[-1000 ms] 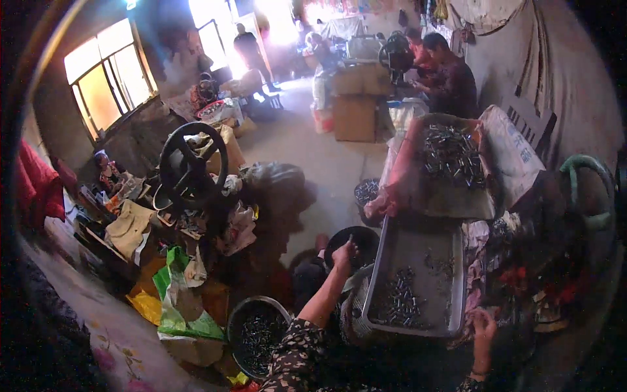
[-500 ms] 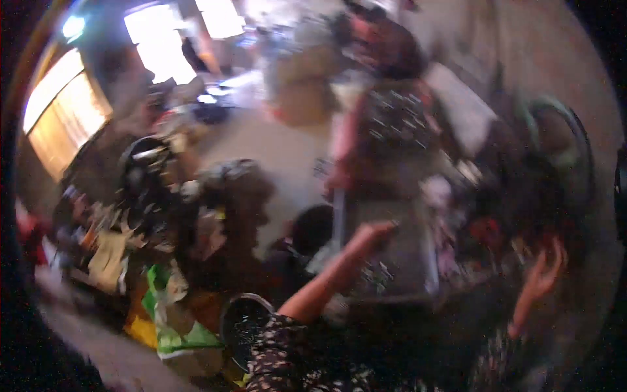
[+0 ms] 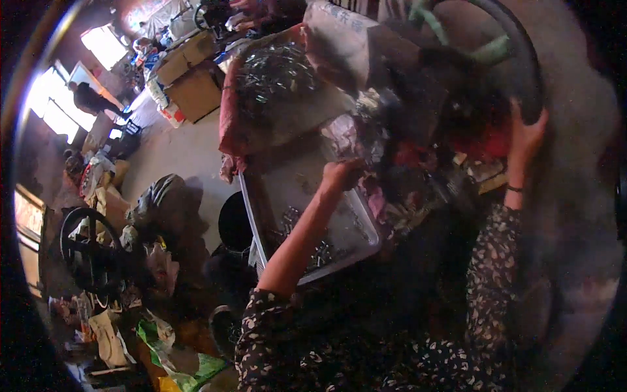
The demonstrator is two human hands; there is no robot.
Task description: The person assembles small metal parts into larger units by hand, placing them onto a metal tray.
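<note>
My left hand (image 3: 343, 175) is closed above the right part of a shallow pale-rimmed tray (image 3: 369, 245), by a crumpled clear plastic bag (image 3: 343, 136). What its fingers hold, if anything, is hidden. Small metal pieces (image 3: 320, 253) lie in the tray. Far out to the right, my right hand (image 3: 528, 138) grips the lower rim of a large dark wheel (image 3: 522, 49) with green spokes. Behind the tray, a pink-edged sheet or sack (image 3: 228, 124) bears a heap of thin shiny metal pieces (image 3: 277, 72).
Cardboard boxes (image 3: 196, 91) stand on the floor at the back left. Another dark wheel (image 3: 91, 248), a grey sack (image 3: 166, 202) and a green-and-white bag (image 3: 176, 356) are at left. A black bucket (image 3: 235, 222) adjoins the tray. A person (image 3: 95, 98) is far off.
The view has swung to the right, so the tray and heap appear farther left. My right hand, spread and apart before, now grips the wheel. My left hand is now by the plastic bag.
</note>
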